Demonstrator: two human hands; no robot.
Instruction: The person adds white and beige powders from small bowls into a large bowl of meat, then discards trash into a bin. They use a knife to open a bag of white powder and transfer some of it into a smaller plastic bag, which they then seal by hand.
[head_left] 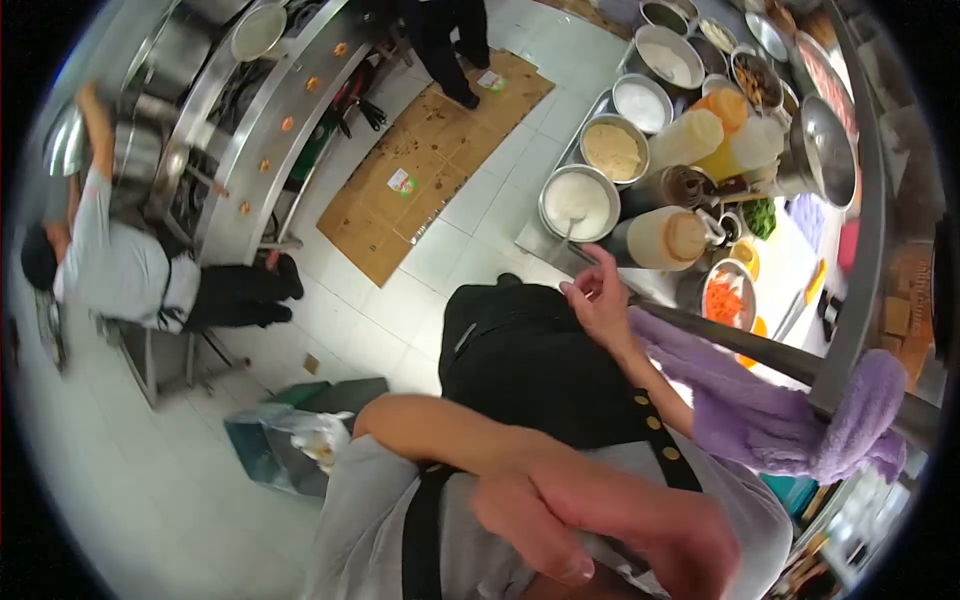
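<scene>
My left hand [610, 510] is raised close to the camera, in front of my chest, and is blurred. Its thumb and curled fingers stand apart, with nothing visible between them; some fingertips are hidden. Beside the counter edge, my right hand [602, 300] is loosely bent with its fingers apart and holds nothing. Just beyond it stand a metal container of white powder [580, 203] with a spoon in it and a squeeze bottle [667, 240]. A bowl of shredded carrot [728, 297] sits to the right. The purple towel [760, 400] hangs near my right forearm.
Several containers, including a tan powder bowl [612, 150], line the counter with bottles and a yellow-handled knife [800, 300]. A person [140, 265] works at the stove [270, 130] on the left; another's legs [448, 45] show above. Cardboard [430, 165] and a bin [265, 450] are on the floor.
</scene>
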